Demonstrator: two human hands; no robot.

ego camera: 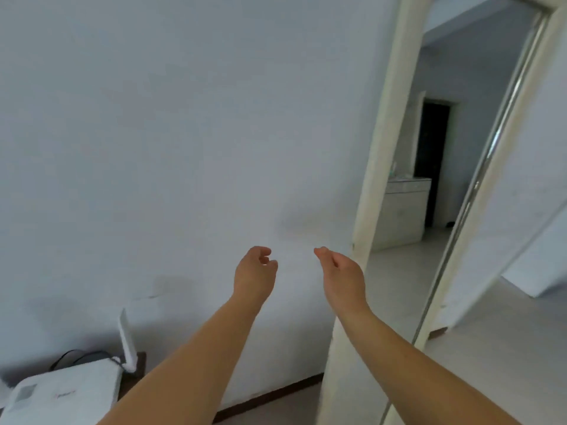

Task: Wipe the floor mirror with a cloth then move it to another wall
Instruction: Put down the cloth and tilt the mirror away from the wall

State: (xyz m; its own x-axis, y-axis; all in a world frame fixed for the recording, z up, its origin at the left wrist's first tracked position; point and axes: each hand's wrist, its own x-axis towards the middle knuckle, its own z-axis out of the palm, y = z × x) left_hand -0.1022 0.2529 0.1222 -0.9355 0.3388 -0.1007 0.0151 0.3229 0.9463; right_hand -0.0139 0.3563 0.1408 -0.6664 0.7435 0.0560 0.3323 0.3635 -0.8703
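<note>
The tall floor mirror (372,185) has a white frame and stands upright at the right, next to the bare white wall. Its glass (441,167) reflects a pale room with a cabinet and a dark doorway. Both my bare arms reach forward toward the wall just left of the mirror. My left hand (254,269) is empty, with the fingers loosely curled and apart. My right hand (339,273) is also empty, palm turned inward, close to the mirror's left frame edge without gripping it. My right forearm crosses in front of that edge. No cloth is in view.
A white box-shaped device (64,391) with an upright antenna (126,342) and dark cables sits on a dark stand at the lower left. A dark baseboard (270,394) runs along the wall's foot. Pale floor (497,357) lies right of the mirror.
</note>
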